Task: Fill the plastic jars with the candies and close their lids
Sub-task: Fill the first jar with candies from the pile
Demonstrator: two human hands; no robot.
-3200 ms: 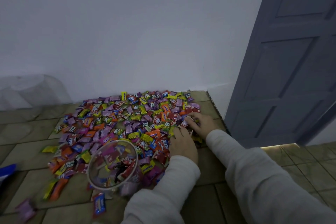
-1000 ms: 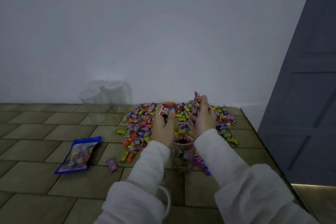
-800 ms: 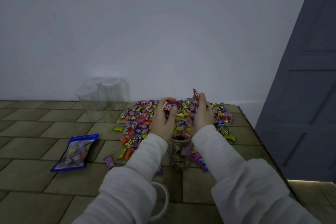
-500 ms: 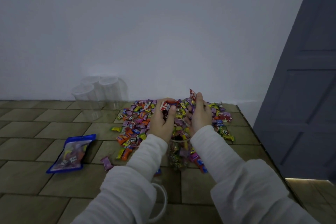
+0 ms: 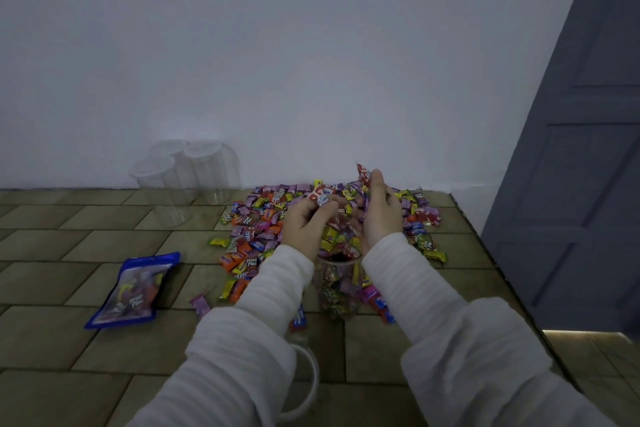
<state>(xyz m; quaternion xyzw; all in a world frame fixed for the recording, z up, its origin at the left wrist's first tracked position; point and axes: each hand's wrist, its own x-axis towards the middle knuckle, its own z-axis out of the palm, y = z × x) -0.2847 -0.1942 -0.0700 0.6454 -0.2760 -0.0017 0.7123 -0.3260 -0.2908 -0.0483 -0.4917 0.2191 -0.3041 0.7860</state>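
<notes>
Evidently, the left hand (image 5: 306, 225) and right hand (image 5: 381, 215) are cupping curled fingers around candies (image 5: 341, 239), funnelling them into the jar (image 5: 337, 288) directly beneath.

The heap of small sweets in glossy foil-like wrappers (image 5: 263, 218), purple, orange, yellow and red, catches the light just left of the left hand's grip (image 5: 304, 229). Below both grips stands a clear, smooth plastic jar (image 5: 337, 291), see-through enough to show wrappers inside. Well left of the grips, against the matt pale painted wall (image 5: 277, 62), stand three empty clear plastic jars (image 5: 187, 177), faintly cloudy. The flat blue glossy plastic pouch (image 5: 133, 291) lies on a matt brownish tiled surface (image 5: 69, 246). Ribbed white cloth sleeves (image 5: 450, 340) look soft.
</notes>
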